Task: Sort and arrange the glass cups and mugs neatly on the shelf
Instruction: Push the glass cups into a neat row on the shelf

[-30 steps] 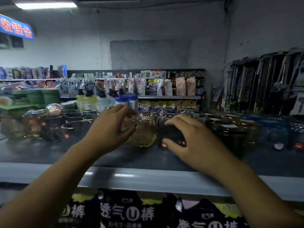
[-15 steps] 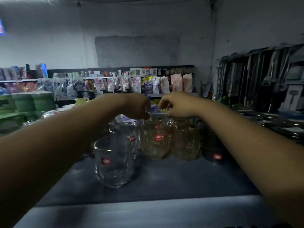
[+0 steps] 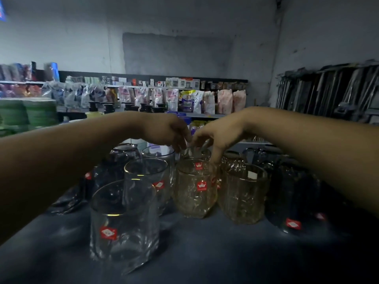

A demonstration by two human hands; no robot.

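three clear cups (image 3: pixel 146 177) are lined front to back just left of the amber cup (image 3: pixel 195 188) on the shelf (image 3: pixel 205 253). left hand (image 3: pixel 166 130) is held above and behind the amber cup, fingers curled down toward a rear cup (image 3: pixel 194 153); grip cannot be told. right hand (image 3: pixel 219 132) is lowered there too, hold unclear. ribbed cup (image 3: pixel 243 193) and dark cup (image 3: pixel 291 197) are set to its right. rows by kind are judged mostly formed; the back is left to tidy.

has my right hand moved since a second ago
Yes. The right hand was low beside the front amber glass, on its right; now it reaches above and behind that glass, farther back.
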